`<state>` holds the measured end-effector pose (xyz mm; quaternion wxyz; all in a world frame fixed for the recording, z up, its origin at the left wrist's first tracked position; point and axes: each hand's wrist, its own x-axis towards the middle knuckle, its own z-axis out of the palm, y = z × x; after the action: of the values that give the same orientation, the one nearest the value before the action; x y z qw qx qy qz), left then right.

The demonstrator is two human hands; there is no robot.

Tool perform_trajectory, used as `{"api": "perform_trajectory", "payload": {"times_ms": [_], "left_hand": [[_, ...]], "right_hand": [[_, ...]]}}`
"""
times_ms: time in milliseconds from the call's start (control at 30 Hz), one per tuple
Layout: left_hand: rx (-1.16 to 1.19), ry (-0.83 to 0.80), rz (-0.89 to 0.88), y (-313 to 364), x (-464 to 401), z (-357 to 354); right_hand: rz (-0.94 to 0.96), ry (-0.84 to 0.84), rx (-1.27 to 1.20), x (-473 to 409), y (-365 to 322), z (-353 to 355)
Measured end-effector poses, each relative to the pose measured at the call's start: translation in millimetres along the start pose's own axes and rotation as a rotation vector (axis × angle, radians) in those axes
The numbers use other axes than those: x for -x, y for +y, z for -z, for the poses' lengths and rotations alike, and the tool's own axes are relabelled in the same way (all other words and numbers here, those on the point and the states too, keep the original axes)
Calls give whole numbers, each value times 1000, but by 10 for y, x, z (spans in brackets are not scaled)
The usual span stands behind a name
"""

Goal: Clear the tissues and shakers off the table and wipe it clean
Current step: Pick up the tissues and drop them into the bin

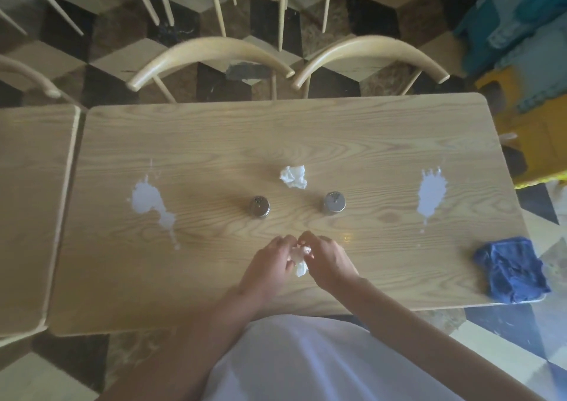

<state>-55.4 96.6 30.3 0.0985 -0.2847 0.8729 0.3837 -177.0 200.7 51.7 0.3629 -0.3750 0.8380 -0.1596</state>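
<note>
both hands meet over the near middle of the pale wood-grain tabletop (pixel 214 142), which has rounded corners. the left hand (pixel 270 265) and the right hand (pixel 325 262) each have their grip closed on the same crumpled white tissue (pixel 300 261), a soft wad pinched between the fingertips with a loose tail hanging below them. a second crumpled tissue (pixel 294 176), white and creased, lies further back near the centre, apart from everything else. between it and the hands stand two squat round shakers with shiny metal tops pierced by small holes: the left shaker (pixel 259 206) and the right shaker (pixel 334 202), well apart from each other and both upright. a splash of white liquid (pixel 150 199) spreads on the left side, with a thin trail running toward the near edge, and another white splash (pixel 432 192) sits on the right, elongated with spiky ends. a rumpled blue cloth (pixel 511 270) rests at the near right corner, its folds deep and soft. two curved light wooden chair backs (pixel 211 53) stand beyond the far edge.
</note>
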Motion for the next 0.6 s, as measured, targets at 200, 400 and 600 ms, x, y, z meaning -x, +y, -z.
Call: {"api": "perform_trajectory", "payload": {"times_ms": [200, 400, 600], "left_hand": [[63, -39, -85, 185, -155, 3], [57, -2, -52, 219, -290, 58], [67, 102, 39, 78, -242, 173]], "right_hand": [[-94, 110, -153, 5, 86, 107], [-44, 124, -185, -37, 78, 180], [98, -2, -132, -167, -76, 202]]}}
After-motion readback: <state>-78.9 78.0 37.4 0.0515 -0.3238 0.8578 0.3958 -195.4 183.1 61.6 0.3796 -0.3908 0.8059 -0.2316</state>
